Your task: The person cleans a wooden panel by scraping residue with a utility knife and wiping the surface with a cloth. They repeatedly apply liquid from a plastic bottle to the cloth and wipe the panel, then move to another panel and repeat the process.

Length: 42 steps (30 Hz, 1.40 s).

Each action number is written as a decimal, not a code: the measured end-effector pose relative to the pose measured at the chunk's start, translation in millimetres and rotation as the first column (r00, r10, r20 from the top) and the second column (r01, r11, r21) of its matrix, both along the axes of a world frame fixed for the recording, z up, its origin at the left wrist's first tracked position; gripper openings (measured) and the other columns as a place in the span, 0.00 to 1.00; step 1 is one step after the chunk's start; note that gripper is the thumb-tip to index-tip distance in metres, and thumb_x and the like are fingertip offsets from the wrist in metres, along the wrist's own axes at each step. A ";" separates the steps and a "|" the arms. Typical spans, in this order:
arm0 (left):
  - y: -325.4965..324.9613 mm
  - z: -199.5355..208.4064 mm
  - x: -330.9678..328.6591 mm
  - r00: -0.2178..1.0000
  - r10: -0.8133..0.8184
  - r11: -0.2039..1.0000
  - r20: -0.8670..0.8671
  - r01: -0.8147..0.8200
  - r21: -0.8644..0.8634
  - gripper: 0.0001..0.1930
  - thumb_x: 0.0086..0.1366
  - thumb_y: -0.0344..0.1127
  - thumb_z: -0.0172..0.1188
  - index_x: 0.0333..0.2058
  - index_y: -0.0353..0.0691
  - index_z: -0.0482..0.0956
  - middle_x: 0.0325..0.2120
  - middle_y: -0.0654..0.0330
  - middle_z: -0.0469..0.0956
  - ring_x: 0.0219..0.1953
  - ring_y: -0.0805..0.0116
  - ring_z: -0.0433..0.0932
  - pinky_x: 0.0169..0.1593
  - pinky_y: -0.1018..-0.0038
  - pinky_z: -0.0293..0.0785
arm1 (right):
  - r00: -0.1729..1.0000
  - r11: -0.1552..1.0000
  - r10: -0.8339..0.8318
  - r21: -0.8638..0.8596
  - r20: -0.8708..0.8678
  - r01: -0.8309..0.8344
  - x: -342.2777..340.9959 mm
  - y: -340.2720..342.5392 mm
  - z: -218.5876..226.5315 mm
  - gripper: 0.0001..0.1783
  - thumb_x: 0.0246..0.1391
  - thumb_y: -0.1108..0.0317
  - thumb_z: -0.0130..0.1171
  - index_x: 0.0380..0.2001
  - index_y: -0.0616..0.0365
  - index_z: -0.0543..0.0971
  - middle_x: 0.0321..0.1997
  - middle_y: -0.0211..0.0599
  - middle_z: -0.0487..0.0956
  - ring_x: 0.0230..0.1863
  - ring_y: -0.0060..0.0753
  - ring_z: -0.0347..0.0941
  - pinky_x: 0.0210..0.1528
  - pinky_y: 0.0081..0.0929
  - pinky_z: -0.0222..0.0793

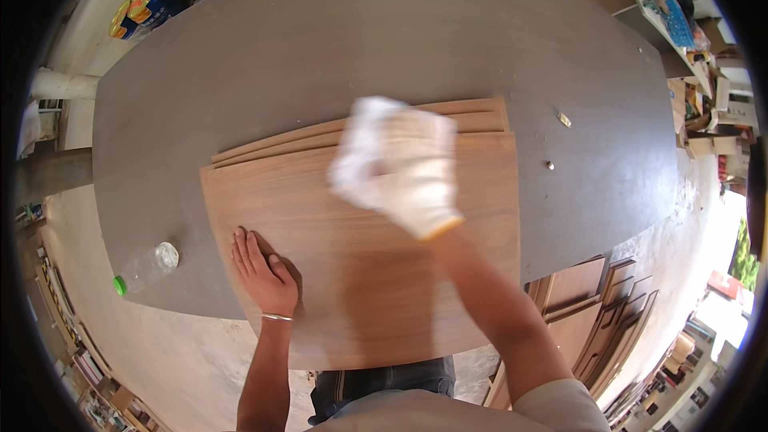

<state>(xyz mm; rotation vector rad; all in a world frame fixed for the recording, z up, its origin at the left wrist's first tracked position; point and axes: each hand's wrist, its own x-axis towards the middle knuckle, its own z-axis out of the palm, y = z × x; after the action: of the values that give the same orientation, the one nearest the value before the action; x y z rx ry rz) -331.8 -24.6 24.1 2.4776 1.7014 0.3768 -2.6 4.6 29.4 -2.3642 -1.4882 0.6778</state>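
Note:
Wood-grain panels (368, 264) lie stacked on the grey table, the top one set nearer me so the far edges of those below show. My left hand (268, 278), bare with a bangle at the wrist, rests flat on the top panel's left part, fingers stretched out. Over the far half of the panel is my right hand (420, 164), in a white knit glove with a yellow cuff. It is closed on a white cloth (362, 152). Both are smeared by motion, and I cannot tell whether the cloth touches the wood.
A clear plastic bottle with a green cap (152, 268) lies on the grey table (424, 32) at left. Small bits (565, 120) lie to the right. More panels (592, 312) lean below the table's right side. Blue and yellow cans (156, 4) stand beyond the far left edge.

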 end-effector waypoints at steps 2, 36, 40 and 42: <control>-0.8 2.7 0.3 1.000 0.023 1.000 0.000 -0.023 0.001 0.30 0.70 0.33 0.47 0.68 0.26 0.63 0.73 0.38 0.60 0.75 0.33 0.56 0.77 0.43 0.49 | 0.971 0.958 -0.130 -0.228 0.202 0.176 79.7 -38.4 0.4 0.29 0.61 0.55 0.55 0.61 0.60 0.77 0.66 0.51 0.74 0.71 0.53 0.64 0.75 0.48 0.54; 0.3 7.2 9.7 0.999 0.039 0.980 0.006 -0.037 -0.196 0.36 0.63 0.32 0.51 0.68 0.21 0.58 0.72 0.31 0.55 0.75 0.27 0.51 0.76 0.36 0.42 | 0.787 0.825 -0.565 0.148 0.250 0.545 115.1 -57.6 -4.4 0.32 0.65 0.65 0.54 0.71 0.60 0.68 0.77 0.53 0.64 0.77 0.60 0.59 0.77 0.49 0.58; -0.2 11.0 9.5 0.998 0.059 0.970 0.008 -0.055 -0.236 0.37 0.62 0.32 0.53 0.68 0.21 0.58 0.72 0.31 0.55 0.76 0.28 0.50 0.77 0.36 0.41 | 0.815 0.908 -0.418 0.175 0.401 0.380 66.1 -41.2 -19.5 0.34 0.63 0.66 0.56 0.72 0.60 0.67 0.77 0.50 0.64 0.77 0.58 0.57 0.78 0.46 0.55; -1.3 11.6 8.8 0.997 0.064 0.967 0.036 -0.053 -0.247 0.37 0.61 0.32 0.54 0.67 0.20 0.59 0.73 0.31 0.55 0.76 0.28 0.49 0.77 0.36 0.40 | 0.857 0.965 -0.202 0.244 0.475 0.092 7.5 -32.5 -30.5 0.34 0.61 0.70 0.58 0.71 0.58 0.69 0.75 0.47 0.68 0.77 0.53 0.58 0.78 0.43 0.54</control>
<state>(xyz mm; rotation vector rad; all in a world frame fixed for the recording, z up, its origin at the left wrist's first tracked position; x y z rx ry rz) -323.0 -25.9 35.7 2.2312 1.6930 0.2083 4.9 -27.9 -1.1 -2.5575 -1.4413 -0.1488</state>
